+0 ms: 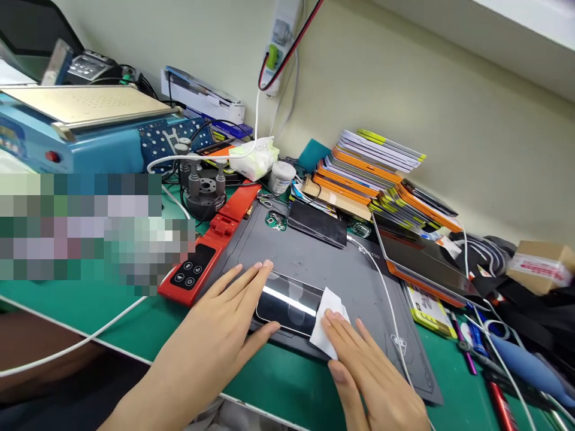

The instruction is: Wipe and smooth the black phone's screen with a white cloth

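A dark phone [287, 302] lies screen-up on a grey work mat [323, 257] near the table's front edge. My left hand [220, 323] grips the phone's left end, fingers along its far edge and thumb at its near edge. My right hand [363, 365] presses a small white wipe [327, 317] onto the phone's right end with flat, extended fingers.
A red device with buttons [211, 245] borders the mat's left. Another dark phone [317, 222] lies further back. A stack of orange and white boxes [372, 173], a tablet [417, 257], a white cable [390, 299], pens [467, 347] and a blue machine [72, 131] surround the mat.
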A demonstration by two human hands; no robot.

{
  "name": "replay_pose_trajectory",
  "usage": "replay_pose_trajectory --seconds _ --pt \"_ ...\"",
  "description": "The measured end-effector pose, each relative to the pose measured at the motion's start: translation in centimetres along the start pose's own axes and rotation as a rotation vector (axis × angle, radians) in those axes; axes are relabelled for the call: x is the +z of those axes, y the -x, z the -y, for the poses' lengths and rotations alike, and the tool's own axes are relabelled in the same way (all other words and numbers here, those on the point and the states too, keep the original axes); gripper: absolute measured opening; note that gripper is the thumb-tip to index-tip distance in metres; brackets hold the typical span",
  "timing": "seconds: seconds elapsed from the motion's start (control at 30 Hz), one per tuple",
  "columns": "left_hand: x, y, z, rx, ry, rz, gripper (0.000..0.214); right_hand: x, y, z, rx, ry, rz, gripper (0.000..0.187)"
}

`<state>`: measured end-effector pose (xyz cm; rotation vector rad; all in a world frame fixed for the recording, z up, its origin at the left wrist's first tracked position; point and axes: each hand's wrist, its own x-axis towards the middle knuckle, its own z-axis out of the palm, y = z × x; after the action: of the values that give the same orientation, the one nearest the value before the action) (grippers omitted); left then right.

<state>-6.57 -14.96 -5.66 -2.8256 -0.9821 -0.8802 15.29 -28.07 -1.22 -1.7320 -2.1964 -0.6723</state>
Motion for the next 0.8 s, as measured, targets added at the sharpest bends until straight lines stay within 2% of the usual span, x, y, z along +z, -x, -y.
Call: replay_pose_trajectory --seconds 0.07,0.17,0.23,0.3,0.37,0.47,0.53,0.7,0.8 --pt "0.0 0.1 0.0 0.007 0.003 0.003 0.065 0.2 -0.3 1.2 0.000 0.017 -0.009 0.042" --pt "0.2 0.3 0.2 0.042 0.019 0.022 0.063 1.1 -2.3 4.5 0.023 -0.045 -0.037 0.048" --pt "0.2 0.3 0.2 0.068 0.029 0.040 0.062 1.5 -3.2 5.4 0.025 -0.109 -0.046 0.045" --pt "0.1 0.3 0.1 0.065 0.034 0.040 0.062 1.5 -3.0 4.5 0.015 -0.125 -0.042 0.037" --pt "0.0 0.3 0.0 0.040 0.035 0.030 0.064 1.1 -2.0 2.2 0.020 -0.068 -0.036 0.032" --pt "-0.1 0.2 -0.1 0.032 0.021 0.021 0.065 0.9 -0.2 -0.4 0.035 0.075 -0.014 0.034" --pt "-0.1 0.2 0.0 0.057 0.001 0.019 0.063 1.3 0.3 0.0 0.022 0.133 -0.022 0.043" --pt "-0.2 0.3 0.3 0.083 0.020 0.084 0.057 2.4 -0.5 4.7 -0.031 0.019 -0.017 0.059" --pt "-0.3 0.2 0.0 0.030 0.035 0.089 0.064 2.0 0.0 3.9 -0.053 -0.016 -0.017 0.054"
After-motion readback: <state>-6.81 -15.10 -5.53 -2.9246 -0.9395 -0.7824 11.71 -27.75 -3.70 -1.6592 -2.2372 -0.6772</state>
